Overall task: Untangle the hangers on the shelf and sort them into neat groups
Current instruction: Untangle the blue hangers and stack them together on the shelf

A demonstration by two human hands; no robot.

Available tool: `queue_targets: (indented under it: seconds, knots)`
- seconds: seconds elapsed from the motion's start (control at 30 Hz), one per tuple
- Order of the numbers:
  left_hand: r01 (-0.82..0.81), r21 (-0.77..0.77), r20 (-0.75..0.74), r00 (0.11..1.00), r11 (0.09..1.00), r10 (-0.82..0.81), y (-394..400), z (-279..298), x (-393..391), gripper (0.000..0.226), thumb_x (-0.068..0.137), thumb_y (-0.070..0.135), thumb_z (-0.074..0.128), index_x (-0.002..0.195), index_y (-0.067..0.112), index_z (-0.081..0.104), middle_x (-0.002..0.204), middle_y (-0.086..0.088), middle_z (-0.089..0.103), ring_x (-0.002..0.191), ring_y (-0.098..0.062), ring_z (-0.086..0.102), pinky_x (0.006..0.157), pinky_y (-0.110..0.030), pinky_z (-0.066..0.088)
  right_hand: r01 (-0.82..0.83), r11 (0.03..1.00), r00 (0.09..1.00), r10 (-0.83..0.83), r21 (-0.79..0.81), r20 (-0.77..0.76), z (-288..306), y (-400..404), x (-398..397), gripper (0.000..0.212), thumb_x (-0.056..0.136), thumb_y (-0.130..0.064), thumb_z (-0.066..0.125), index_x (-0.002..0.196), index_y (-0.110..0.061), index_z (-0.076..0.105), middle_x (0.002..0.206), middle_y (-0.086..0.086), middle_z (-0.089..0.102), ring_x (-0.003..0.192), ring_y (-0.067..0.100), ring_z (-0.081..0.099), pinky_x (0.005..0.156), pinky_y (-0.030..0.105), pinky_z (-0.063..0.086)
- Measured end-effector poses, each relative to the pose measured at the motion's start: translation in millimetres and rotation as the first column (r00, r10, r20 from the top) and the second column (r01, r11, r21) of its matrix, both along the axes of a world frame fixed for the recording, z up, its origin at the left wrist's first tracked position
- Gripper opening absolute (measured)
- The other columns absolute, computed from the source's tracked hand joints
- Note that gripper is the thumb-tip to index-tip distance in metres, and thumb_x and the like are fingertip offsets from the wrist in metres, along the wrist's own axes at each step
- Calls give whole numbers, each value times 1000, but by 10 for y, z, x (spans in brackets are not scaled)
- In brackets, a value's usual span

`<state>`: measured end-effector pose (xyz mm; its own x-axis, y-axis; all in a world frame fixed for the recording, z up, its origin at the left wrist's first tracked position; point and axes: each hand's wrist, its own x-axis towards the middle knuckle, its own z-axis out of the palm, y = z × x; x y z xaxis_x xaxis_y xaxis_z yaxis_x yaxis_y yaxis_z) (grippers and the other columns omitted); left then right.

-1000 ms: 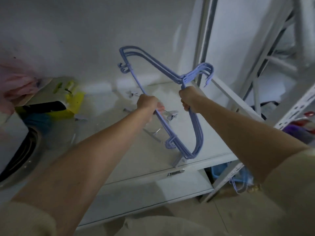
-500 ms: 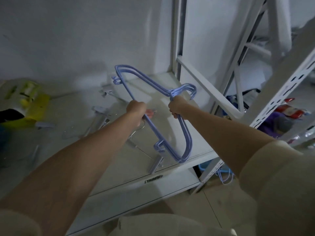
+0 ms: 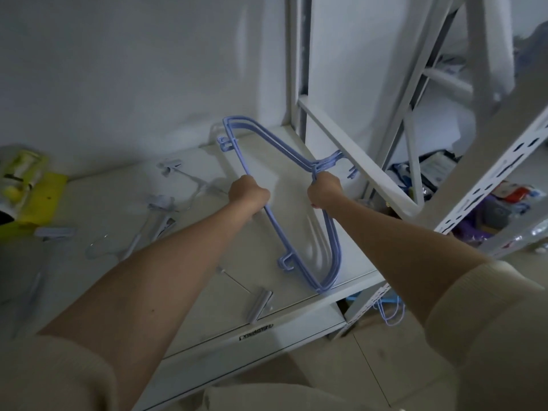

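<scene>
Single head-worn wide-angle view, looking forward and down from above the person's arms, close over the white shelf [image 3: 189, 274], wall straight ahead, shelf frame upright [image 3: 296, 69] at right, floor at bottom edge, edges bent by the lens

The blue hangers [image 3: 302, 256] look like smooth plastic with a dull sheen. The shelf [image 3: 207, 292] is white painted metal, smooth and faintly glossy, and its perforated upright [image 3: 486, 185] has the same finish. The clip hangers [image 3: 160, 209] appear pale plastic. The sleeve [image 3: 486, 321] is cream matt cloth.
</scene>
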<state>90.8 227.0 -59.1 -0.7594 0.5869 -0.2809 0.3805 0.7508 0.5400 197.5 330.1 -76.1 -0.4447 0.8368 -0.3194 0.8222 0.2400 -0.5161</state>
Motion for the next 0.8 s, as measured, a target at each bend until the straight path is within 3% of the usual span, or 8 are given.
queue_targets:
  seconds: [0.1,0.2,0.27,0.4,0.5,0.67,0.73,0.8]
  knots:
    - [33,-33,-53,998,999,-35,76,-14,9,22,81,16,54,100,4,60,107,-16,66,99,-35,65,81,-36,52,50,999,999,-50,-15,14,-28,41,18,9,89,1,47,81,-1,51,82,12,50,56,20,44,46,26,34]
    - [73,-86,-14,997,994,-75,141,-44,12,25,77,25,56,97,10,55,109,-12,64,102,-35,62,96,-43,48,83,996,996,-84,-20,-4,-107,117,50,25,94,0,45,117,5,55,98,18,54,80,26,52,69,28,43]
    - [100,-138,1,995,985,-101,159,-95,3,36,76,27,56,107,9,57,116,-13,63,109,-35,58,103,-48,42,70,998,998,-70,-3,3,-139,139,65,31,95,-2,44,125,5,52,106,20,55,90,27,54,77,30,44]
    - [69,-283,-82,992,957,-96,93,-168,-65,40,85,29,46,120,12,54,127,-13,56,125,-34,47,112,-49,25,-1,1000,999,1,-8,35,-110,65,-9,17,92,-1,46,104,3,57,100,18,53,90,28,55,75,31,46]
    - [21,-344,-149,986,939,-77,29,-201,-177,40,86,27,46,123,12,53,131,-13,54,127,-33,45,111,-49,24,-79,997,995,77,21,56,-58,-14,-123,13,93,-2,48,96,3,60,90,15,57,73,24,56,63,28,45]
    - [44,-379,-196,972,924,-127,13,-213,-214,37,83,27,50,116,13,57,126,-12,58,121,-33,50,112,-49,24,-114,992,992,109,61,69,-117,-26,-191,37,95,-4,42,130,8,49,130,23,56,121,34,55,95,35,46]
    - [49,-400,-195,971,915,-137,29,-228,-180,37,84,28,49,118,14,56,128,-12,57,124,-33,48,113,-48,20,-142,986,985,131,93,111,-134,-5,-153,39,96,-3,41,134,7,45,130,25,55,121,34,55,93,36,46]
    - [39,-424,-216,966,905,-142,45,-247,-132,40,87,28,48,124,15,53,135,-12,52,130,-32,40,113,-47,18,-184,978,976,169,102,138,-144,34,-122,36,94,0,42,128,5,48,106,28,57,101,34,59,75,34,45]
